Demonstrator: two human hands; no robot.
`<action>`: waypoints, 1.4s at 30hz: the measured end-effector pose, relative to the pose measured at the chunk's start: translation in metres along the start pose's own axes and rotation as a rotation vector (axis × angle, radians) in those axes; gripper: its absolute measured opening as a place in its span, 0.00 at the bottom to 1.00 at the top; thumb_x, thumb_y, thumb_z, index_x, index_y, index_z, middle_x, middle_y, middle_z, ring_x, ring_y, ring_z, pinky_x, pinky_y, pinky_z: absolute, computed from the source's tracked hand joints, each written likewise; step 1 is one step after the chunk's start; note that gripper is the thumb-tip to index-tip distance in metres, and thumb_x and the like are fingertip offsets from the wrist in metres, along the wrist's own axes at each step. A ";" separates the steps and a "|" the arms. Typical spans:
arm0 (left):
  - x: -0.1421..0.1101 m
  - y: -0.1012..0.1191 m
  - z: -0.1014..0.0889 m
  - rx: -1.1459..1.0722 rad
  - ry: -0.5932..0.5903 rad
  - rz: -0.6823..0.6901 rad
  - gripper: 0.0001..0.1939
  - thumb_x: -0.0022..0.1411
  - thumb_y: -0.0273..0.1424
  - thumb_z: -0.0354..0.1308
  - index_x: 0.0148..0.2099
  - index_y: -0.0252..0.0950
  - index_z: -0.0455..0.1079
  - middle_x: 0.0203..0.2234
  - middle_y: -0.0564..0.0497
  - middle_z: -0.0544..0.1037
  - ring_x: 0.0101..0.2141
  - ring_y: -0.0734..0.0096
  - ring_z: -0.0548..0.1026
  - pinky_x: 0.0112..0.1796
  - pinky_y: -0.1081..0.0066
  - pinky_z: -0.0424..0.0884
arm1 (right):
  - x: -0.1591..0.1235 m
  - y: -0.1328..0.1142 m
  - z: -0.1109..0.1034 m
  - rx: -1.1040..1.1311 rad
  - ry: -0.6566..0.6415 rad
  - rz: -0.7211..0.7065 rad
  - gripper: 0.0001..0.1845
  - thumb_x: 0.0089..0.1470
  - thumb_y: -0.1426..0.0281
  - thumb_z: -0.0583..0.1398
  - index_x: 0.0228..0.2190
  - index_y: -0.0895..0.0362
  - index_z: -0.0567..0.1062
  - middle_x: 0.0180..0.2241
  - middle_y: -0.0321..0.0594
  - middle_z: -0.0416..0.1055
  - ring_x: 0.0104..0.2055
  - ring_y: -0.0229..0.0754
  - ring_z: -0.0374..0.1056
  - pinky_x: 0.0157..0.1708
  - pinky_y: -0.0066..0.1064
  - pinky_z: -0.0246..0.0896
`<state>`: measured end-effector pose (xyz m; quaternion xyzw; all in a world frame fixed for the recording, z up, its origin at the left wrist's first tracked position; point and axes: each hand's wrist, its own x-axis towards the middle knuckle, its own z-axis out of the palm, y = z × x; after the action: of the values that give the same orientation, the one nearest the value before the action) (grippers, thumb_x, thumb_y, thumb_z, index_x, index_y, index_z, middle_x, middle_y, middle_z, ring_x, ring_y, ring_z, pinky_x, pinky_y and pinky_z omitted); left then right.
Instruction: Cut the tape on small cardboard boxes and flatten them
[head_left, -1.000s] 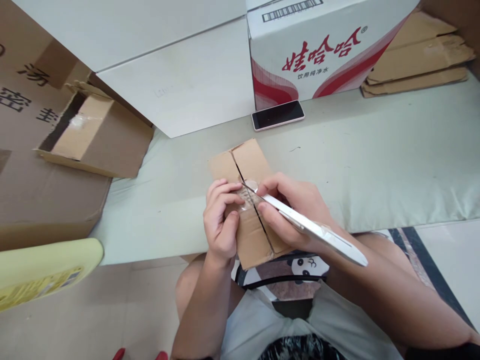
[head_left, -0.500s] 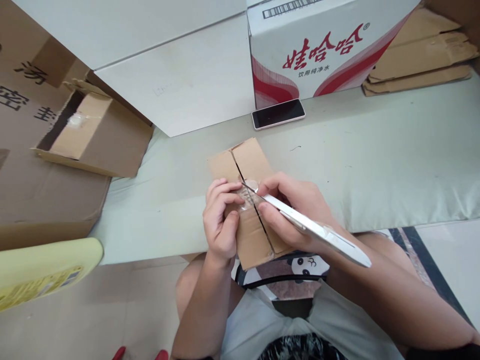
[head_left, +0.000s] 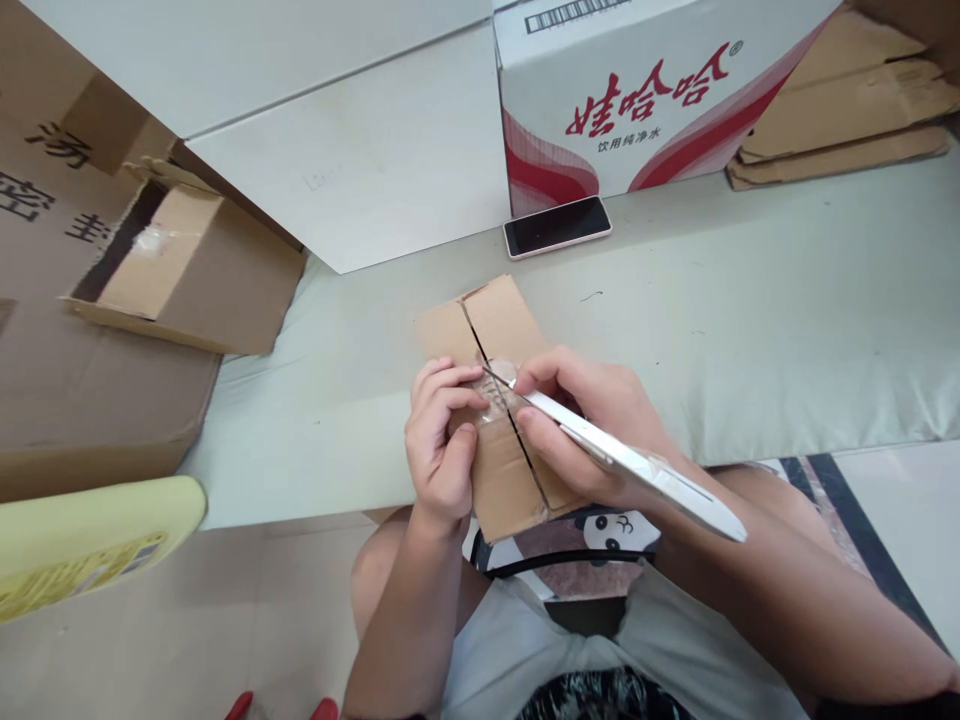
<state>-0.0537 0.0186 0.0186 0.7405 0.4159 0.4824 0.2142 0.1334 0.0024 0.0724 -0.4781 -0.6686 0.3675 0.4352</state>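
Observation:
A small brown cardboard box (head_left: 501,320) rests on my lap, its two top flaps meeting in a dark seam with clear tape across the middle. My left hand (head_left: 440,440) grips the box's left side, fingers curled onto the taped flap. My right hand (head_left: 592,425) is closed around a white utility knife (head_left: 637,465). The knife's thin blade tip lies on the tape at the seam, just beside my left fingertips.
A phone (head_left: 556,226) lies face up on the pale mat (head_left: 750,320) behind the box. A white and red printed carton (head_left: 637,90) stands behind it, flattened cardboard (head_left: 840,120) to its right. An open brown box (head_left: 187,270) sits at left, a yellow object (head_left: 82,545) near left.

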 end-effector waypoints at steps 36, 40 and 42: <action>-0.001 -0.001 0.000 -0.049 0.010 -0.007 0.07 0.66 0.30 0.52 0.39 0.42 0.72 0.47 0.50 0.81 0.54 0.58 0.74 0.62 0.51 0.66 | -0.001 0.003 0.001 -0.018 0.031 -0.059 0.03 0.56 0.72 0.58 0.35 0.53 0.69 0.22 0.27 0.68 0.21 0.31 0.56 0.23 0.26 0.51; -0.001 -0.002 0.000 -0.055 0.009 -0.005 0.07 0.66 0.30 0.52 0.39 0.41 0.72 0.47 0.50 0.81 0.54 0.58 0.74 0.62 0.50 0.65 | -0.002 0.004 0.002 -0.013 0.036 -0.063 0.03 0.56 0.71 0.59 0.35 0.53 0.69 0.21 0.27 0.68 0.21 0.31 0.56 0.23 0.25 0.52; -0.001 -0.002 0.000 -0.058 0.009 -0.001 0.07 0.66 0.30 0.52 0.39 0.41 0.72 0.47 0.50 0.81 0.54 0.58 0.74 0.62 0.51 0.66 | -0.002 0.004 0.002 -0.013 0.034 -0.061 0.03 0.56 0.71 0.59 0.35 0.53 0.69 0.21 0.27 0.67 0.21 0.31 0.56 0.24 0.25 0.52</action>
<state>-0.0544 0.0188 0.0170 0.7316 0.4032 0.4976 0.2337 0.1329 0.0014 0.0673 -0.4667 -0.6777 0.3416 0.4541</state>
